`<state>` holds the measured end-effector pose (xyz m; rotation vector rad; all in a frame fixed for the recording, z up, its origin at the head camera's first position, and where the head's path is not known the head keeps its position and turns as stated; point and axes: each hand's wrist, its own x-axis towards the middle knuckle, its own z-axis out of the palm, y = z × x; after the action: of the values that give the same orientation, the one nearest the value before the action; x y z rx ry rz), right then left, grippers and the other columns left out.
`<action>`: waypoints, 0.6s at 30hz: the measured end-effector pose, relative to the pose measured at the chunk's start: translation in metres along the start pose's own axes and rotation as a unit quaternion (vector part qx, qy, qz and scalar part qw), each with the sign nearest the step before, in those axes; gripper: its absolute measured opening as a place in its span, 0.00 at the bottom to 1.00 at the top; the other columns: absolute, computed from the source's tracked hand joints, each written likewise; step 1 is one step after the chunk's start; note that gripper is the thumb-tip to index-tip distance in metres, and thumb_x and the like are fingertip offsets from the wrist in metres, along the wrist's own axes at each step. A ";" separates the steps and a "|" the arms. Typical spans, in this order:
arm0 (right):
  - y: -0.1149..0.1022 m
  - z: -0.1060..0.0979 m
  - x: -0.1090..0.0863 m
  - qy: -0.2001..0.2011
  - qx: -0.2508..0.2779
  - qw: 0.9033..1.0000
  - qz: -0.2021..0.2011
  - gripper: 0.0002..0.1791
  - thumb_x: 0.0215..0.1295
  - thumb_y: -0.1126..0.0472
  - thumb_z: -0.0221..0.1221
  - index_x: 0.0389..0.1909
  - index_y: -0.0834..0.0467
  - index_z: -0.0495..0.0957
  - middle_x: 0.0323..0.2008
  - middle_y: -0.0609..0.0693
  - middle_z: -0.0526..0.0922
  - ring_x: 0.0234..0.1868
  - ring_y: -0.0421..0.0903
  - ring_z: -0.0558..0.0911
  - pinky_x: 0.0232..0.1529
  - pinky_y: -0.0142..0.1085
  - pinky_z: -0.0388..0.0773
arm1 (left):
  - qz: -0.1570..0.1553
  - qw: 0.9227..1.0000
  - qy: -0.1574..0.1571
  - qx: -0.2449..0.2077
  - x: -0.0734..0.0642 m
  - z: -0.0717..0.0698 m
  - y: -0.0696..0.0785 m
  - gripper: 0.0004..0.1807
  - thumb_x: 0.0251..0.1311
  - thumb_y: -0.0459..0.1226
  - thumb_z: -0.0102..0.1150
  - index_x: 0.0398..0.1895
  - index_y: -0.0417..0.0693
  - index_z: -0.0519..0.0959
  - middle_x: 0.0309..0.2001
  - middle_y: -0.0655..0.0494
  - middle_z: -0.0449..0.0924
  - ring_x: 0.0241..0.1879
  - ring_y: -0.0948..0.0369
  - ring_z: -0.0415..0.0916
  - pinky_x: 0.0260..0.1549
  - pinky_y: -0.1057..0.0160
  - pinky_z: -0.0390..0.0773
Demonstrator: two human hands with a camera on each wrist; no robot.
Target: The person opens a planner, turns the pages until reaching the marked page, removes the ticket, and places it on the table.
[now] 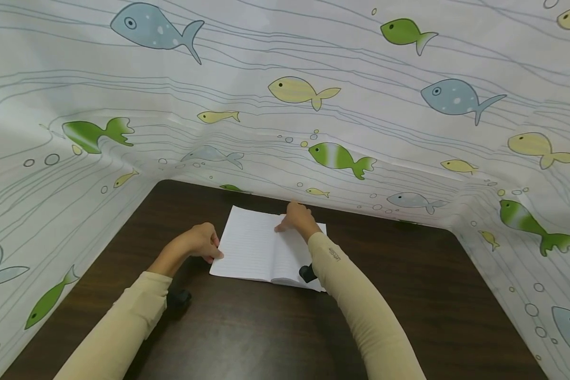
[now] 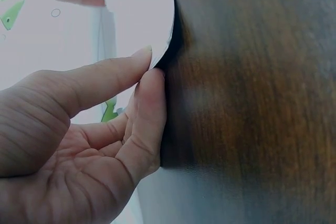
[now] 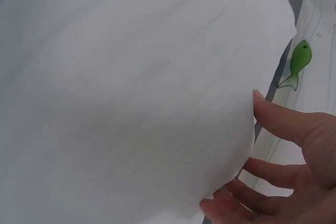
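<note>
An open notebook [image 1: 247,243] with white lined pages lies on the dark table. My left hand [image 1: 201,241] is at its left edge. In the left wrist view that hand [image 2: 100,124] pinches the notebook's edge [image 2: 144,14] between thumb and forefinger, and the edge bends up slightly off the table. My right hand [image 1: 298,217] is at the far edge, near the middle fold. Close up in the right wrist view, the thumb and fingers of that hand [image 3: 283,166] hold the margin of a white page [image 3: 157,87]. The forearm partly covers the right-hand page.
The brown wooden table [image 1: 237,332] extends around the notebook on all sides. White sheeting [image 1: 247,58] printed with fish and wavy lines rises behind the table and at both sides. A dark wrist-worn device [image 1: 178,298] shows below the left cuff, another [image 1: 307,273] beside the right sleeve.
</note>
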<state>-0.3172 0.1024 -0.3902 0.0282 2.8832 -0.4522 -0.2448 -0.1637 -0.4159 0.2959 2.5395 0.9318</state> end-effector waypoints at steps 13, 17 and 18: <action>0.023 -0.003 -0.004 0.006 -0.038 0.998 0.042 0.47 0.58 0.41 0.80 0.68 0.66 0.76 0.66 0.65 0.81 0.71 0.68 0.75 0.70 0.57 0.78 | 0.000 1.000 -0.005 0.009 0.000 -0.001 0.002 0.15 0.64 0.31 0.73 0.44 0.28 0.77 0.39 0.38 0.86 0.35 0.52 0.93 0.54 0.43 0.87; 0.025 -0.004 -0.007 0.004 -0.046 0.997 0.055 0.47 0.59 0.41 0.79 0.69 0.67 0.75 0.66 0.67 0.79 0.72 0.69 0.74 0.70 0.57 0.78 | 0.003 1.000 -0.005 0.006 0.000 -0.001 0.001 0.15 0.64 0.30 0.73 0.43 0.28 0.77 0.38 0.37 0.86 0.34 0.52 0.92 0.53 0.44 0.87; 0.026 -0.004 -0.007 0.004 -0.049 0.997 0.057 0.47 0.59 0.41 0.79 0.70 0.67 0.75 0.67 0.67 0.79 0.72 0.69 0.74 0.70 0.57 0.78 | 0.004 1.000 -0.005 0.005 0.000 0.000 0.000 0.14 0.64 0.30 0.73 0.43 0.28 0.77 0.38 0.37 0.86 0.34 0.52 0.92 0.53 0.44 0.87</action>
<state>-0.3095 0.1282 -0.3927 0.1777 2.8885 -0.2900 -0.2448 -0.1637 -0.4154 0.3127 2.5364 0.9196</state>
